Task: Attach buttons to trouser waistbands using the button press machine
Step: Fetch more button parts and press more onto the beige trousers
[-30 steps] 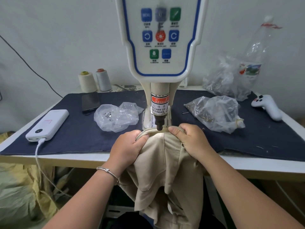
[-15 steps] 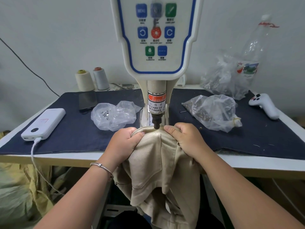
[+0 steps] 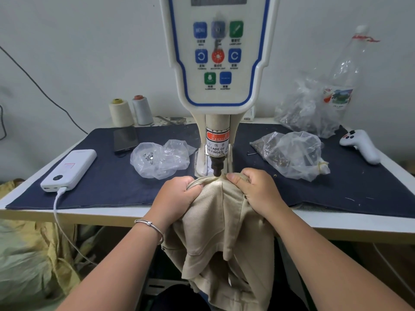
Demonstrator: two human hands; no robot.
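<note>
Beige trousers (image 3: 222,232) hang over the table's front edge, their waistband lying under the dark punch tip (image 3: 217,170) of the white button press machine (image 3: 219,63). My left hand (image 3: 178,194) grips the waistband just left of the punch, fingers curled round the fabric. On the right side my right hand (image 3: 256,189) pinches the waistband, its thumb close to the punch tip. The die beneath the fabric is hidden. A clear bag (image 3: 160,159) with a few metal buttons lies left of the machine.
A dark blue cloth (image 3: 112,182) covers the white table. On it lie a white power bank (image 3: 69,168) with cable, a phone (image 3: 125,139), a bag of dark fasteners (image 3: 292,154) and a white controller (image 3: 361,145). Two thread cones (image 3: 130,111), another bag and a plastic bottle (image 3: 345,70) stand at the back.
The view has shifted slightly; both hands keep hold of the waistband under the punch, nudging it a little.
</note>
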